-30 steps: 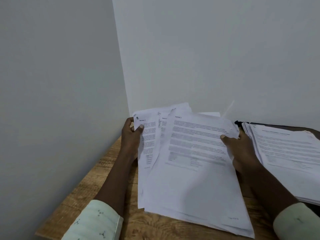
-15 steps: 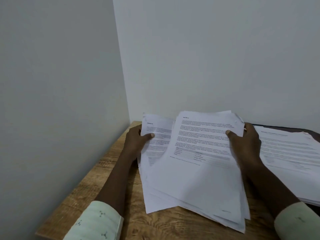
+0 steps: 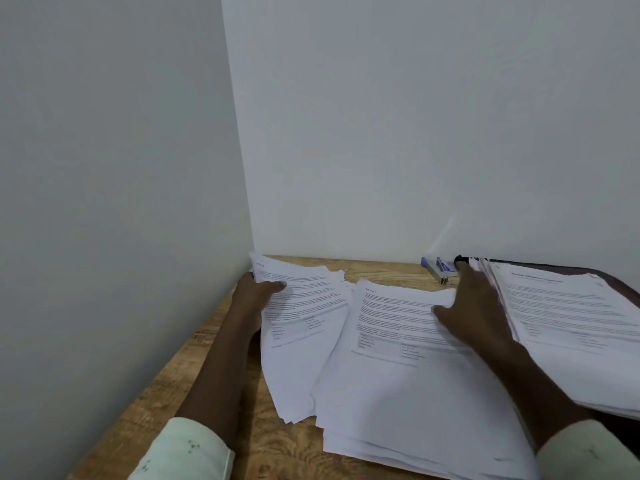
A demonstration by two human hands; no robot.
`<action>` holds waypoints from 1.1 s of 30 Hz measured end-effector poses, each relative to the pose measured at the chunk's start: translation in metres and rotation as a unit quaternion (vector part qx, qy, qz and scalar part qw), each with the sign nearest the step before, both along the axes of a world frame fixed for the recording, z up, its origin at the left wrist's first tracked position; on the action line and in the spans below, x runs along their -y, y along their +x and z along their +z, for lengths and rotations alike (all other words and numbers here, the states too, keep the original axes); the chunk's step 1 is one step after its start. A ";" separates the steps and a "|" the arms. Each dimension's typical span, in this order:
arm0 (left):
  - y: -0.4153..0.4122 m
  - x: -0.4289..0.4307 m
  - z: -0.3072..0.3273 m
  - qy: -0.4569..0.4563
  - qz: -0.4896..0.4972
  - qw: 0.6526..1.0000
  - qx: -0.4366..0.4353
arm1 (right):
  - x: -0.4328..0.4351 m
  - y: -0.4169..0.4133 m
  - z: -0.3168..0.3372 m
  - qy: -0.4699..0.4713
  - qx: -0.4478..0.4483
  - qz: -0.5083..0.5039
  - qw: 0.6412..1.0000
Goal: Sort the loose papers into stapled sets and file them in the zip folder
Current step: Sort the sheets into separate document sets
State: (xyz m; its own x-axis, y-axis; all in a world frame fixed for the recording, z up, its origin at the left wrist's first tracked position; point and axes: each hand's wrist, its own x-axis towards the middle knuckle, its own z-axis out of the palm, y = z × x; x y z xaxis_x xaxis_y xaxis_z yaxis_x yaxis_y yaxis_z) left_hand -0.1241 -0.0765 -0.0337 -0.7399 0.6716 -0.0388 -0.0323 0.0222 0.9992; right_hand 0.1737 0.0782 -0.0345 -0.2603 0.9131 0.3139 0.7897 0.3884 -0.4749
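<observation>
The left hand (image 3: 258, 297) pinches the upper-left edge of a fanned bundle of white printed sheets (image 3: 301, 327), thumb on top, at middle-left of the frame over the light wooden table (image 3: 194, 382). The right hand (image 3: 474, 306) lies flat, fingers stretched out, on a second messy stack of white printed pages (image 3: 408, 393) at centre.

Looks like the sorting step, splitting loose pages into sets. A small blue-and-silver stapler (image 3: 438, 266) sits by the white wall (image 3: 415, 133), just beside the right fingertips. The dark zip folder (image 3: 620, 284) peeks out under a third paper pile (image 3: 571, 323) at right.

Next up, probably: square one set's edges, then grab the stapler.
</observation>
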 end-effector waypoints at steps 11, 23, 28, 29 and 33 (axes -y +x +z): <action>0.017 0.037 0.117 0.056 0.262 0.859 -0.436 | 0.022 -0.014 -0.007 -0.047 -0.011 0.128 0.991; 0.047 0.031 0.158 0.240 -0.139 0.955 -0.104 | 0.059 0.003 0.136 -0.121 -0.356 0.295 0.879; 0.055 0.022 0.150 0.222 -0.155 0.960 -0.065 | 0.052 0.010 0.133 -0.111 -0.361 0.282 0.882; 0.057 0.020 0.149 0.220 -0.154 0.962 -0.059 | 0.051 0.012 0.132 -0.112 -0.364 0.280 0.881; 0.058 0.015 0.146 0.216 -0.155 0.963 -0.049 | 0.050 0.015 0.132 -0.112 -0.370 0.279 0.879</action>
State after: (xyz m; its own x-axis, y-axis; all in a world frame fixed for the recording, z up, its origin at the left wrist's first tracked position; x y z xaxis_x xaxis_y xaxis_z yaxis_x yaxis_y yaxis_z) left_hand -0.0657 -0.0912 0.1127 -0.4878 0.7980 0.3540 0.0048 -0.4031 0.9151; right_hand 0.1883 0.0279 0.0972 -0.4884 0.7680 0.4143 -0.0516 0.4486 -0.8923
